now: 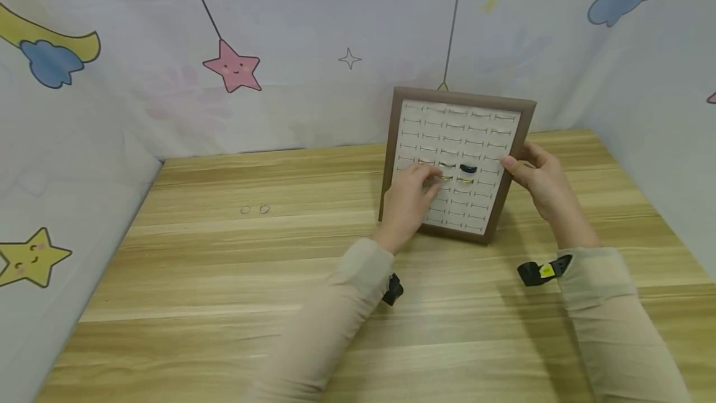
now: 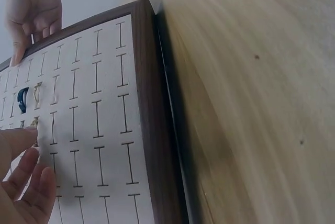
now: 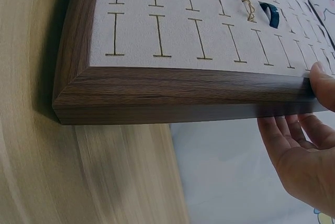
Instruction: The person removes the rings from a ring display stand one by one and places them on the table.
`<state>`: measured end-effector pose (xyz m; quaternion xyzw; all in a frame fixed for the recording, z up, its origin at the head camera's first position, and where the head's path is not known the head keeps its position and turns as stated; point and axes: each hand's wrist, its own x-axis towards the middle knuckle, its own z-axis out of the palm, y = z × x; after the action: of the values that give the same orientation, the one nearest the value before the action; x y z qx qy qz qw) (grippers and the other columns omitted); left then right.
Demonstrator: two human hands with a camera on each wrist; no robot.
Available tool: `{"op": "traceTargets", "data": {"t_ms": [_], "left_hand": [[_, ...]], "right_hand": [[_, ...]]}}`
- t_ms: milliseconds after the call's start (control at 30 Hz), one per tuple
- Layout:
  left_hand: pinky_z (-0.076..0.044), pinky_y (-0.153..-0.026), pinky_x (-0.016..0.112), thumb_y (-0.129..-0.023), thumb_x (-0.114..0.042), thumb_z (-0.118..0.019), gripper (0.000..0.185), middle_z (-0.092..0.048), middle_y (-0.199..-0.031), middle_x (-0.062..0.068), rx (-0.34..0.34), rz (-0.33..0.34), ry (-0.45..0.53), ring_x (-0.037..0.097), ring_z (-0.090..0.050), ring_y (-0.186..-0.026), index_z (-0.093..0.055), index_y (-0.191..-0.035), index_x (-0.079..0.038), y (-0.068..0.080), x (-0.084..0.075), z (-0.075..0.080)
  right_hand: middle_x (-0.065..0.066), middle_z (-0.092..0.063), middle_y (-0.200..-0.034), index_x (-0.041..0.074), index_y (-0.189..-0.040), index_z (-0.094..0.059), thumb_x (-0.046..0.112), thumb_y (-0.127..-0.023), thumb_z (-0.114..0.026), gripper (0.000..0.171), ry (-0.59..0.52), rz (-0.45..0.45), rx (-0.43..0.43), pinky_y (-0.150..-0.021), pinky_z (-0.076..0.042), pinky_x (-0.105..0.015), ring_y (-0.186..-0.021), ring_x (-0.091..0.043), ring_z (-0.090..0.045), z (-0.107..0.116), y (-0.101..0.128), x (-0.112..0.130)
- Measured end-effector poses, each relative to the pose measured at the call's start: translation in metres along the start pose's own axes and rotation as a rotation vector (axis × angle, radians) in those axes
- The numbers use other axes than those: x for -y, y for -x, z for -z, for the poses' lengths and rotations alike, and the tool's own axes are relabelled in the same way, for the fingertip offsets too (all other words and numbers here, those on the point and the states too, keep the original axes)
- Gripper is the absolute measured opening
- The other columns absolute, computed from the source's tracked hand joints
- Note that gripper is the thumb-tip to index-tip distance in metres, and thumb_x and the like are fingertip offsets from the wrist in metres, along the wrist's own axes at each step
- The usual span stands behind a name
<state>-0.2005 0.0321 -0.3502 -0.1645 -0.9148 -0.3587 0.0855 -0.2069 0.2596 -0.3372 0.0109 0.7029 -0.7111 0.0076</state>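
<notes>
A framed ring display board [image 1: 436, 229] stands tilted back on the table, its white slotted face toward me. At its right edge my right hand [image 1: 545, 182] grips the brown frame, thumb in front and fingers behind. My left hand [image 1: 408, 201] is over the middle slots; in the left wrist view one fingertip touches a gold ring [image 2: 35, 124], while the other visible fingers stand apart. Another gold ring [image 1: 465, 181], a silver ring [image 1: 447, 165] and a dark wide ring [image 1: 468, 168] sit in slots close by. One more gold ring [image 1: 426, 162] is beside the fingers.
Two thin rings [image 1: 254, 209] lie on the wooden table [image 1: 224, 278], left of the board. A printed white curtain [image 1: 302, 104] hangs behind and along both sides. Black straps [image 1: 537, 272] stick out at the wrists.
</notes>
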Motion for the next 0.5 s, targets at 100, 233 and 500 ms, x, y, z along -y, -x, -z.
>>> {"op": "traceTargets", "data": {"t_ms": [100,233,500], "left_hand": [[-0.052,-0.083,0.021,-0.09,-0.021,-0.066,0.021,-0.068,-0.109,-0.002,-0.009,0.004,0.012,0.011,-0.062,-0.101,-0.068,-0.11,-0.016,-0.0007,-0.0002,-0.0025],[-0.052,-0.083,0.022,-0.089,-0.022,-0.067,0.022,-0.068,-0.109,-0.002,-0.005,0.015,0.005,0.011,-0.062,-0.1,-0.068,-0.11,-0.016,-0.0018,-0.0016,-0.0037],[-0.05,-0.076,0.021,-0.09,-0.033,-0.065,0.022,-0.065,-0.105,-0.005,0.042,0.048,-0.109,0.01,-0.061,-0.096,-0.067,-0.108,-0.021,-0.0039,-0.0081,-0.0023]], "right_hand": [[0.007,-0.049,-0.105,0.018,-0.123,-0.049,0.023,-0.09,-0.066,0.038,0.011,-0.012,0.007,-0.081,-0.046,-0.004,-0.091,0.003,-0.056,0.0006,-0.0004,-0.0002],[0.008,-0.048,-0.106,0.014,-0.131,-0.044,0.024,-0.09,-0.066,0.047,0.026,-0.023,0.006,-0.081,-0.045,-0.004,-0.091,0.003,-0.056,0.0005,-0.0009,0.0],[0.008,-0.049,-0.106,0.012,-0.132,-0.044,0.023,-0.09,-0.066,0.049,0.004,-0.012,0.004,-0.08,-0.047,-0.004,-0.089,0.003,-0.057,0.0005,-0.0008,0.0003]]}}
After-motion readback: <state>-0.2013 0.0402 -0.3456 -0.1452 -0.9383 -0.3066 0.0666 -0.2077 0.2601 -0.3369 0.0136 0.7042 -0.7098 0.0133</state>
